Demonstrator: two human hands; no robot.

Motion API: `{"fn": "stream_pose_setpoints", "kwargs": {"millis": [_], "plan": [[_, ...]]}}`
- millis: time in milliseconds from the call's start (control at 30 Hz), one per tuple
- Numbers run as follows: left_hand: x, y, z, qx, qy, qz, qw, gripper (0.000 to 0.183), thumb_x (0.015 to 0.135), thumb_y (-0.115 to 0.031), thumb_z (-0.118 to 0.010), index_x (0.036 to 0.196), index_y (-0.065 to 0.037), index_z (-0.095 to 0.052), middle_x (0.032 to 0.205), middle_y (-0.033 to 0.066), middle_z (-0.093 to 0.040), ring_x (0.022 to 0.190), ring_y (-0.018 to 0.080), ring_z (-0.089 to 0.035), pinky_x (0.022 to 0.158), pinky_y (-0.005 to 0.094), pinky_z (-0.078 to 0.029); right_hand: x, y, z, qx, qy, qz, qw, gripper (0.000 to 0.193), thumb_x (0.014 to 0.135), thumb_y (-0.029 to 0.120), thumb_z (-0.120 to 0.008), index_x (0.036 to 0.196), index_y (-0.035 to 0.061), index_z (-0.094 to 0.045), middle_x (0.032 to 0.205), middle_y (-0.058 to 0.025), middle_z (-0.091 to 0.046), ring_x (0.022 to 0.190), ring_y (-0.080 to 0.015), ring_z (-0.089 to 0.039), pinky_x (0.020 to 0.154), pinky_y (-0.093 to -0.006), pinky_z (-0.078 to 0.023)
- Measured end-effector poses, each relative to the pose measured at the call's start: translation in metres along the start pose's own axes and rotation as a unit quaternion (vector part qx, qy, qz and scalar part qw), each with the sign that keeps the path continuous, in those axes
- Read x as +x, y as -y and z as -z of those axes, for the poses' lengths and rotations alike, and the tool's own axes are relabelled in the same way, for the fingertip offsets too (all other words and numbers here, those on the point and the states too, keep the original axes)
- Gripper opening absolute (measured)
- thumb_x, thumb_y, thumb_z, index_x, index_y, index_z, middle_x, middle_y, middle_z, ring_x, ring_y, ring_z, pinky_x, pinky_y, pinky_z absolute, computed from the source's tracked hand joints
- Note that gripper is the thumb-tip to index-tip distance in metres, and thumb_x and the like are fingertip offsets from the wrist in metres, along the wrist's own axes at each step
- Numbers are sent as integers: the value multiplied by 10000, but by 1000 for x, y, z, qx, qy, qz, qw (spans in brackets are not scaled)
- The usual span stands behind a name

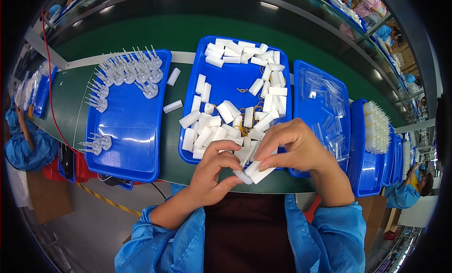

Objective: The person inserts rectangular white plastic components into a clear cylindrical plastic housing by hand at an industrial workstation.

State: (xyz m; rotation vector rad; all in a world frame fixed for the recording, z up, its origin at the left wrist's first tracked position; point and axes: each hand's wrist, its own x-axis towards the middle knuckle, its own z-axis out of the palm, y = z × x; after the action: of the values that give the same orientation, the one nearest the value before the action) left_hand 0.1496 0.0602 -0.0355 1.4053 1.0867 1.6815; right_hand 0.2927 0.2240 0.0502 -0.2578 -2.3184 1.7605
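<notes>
- The right hand (301, 146) is closed, thumb against fingers, on a held white block (260, 172).
- The block's long axis slants from lower left, by the left thumb, to upper right, under the right thumb; it sits in front of the near edge of the middle blue tray (191, 96).
- The left hand (212, 176) pinches a translucent piece (243, 177) at the block's lower-left end; whether the block is partly inside it, I cannot tell.
- Beyond the hands, that tray carries loose white blocks (226, 111), their long axes pointing many ways, with yellowish bands (242, 90) among them.
- Just right of it, a blue tray (301, 131) bears clear plastic sleeves (334, 140); farther right, spiky white pieces (376, 127) stand packed in another.
- Left of the middle tray, two blocks lie on the green worktop (181, 131): the farther steeply slanted, the nearer mostly crosswise.
- Past them, a left blue tray (136, 162) holds round-based pronged pieces (129, 75), prongs mostly pointing away or leftward.
</notes>
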Motion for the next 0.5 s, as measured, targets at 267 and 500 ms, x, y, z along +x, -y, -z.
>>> {"fn": "stream_pose_setpoints", "kwargs": {"millis": [267,500], "plan": [[-2,-4,9,-141,46,61,987,212,798,-35,-664,980,-33,-557,1169,129,-427,974,144,-507,853,284,-405,-2,-5,-14,45,16,-59,997,171,649,26,-776,802,25,-698,815,-86,-683,757,-149,-640,654,-250,-488],[-5,-4,14,-217,6,53,975,220,802,32,-629,996,-33,-548,1169,121,-440,1052,188,-479,899,304,-377,56,-22,17,-252,-116,-113,954,159,726,115,-707,867,45,-684,830,-74,-668,766,-124,-623,662,-239,-478]]}}
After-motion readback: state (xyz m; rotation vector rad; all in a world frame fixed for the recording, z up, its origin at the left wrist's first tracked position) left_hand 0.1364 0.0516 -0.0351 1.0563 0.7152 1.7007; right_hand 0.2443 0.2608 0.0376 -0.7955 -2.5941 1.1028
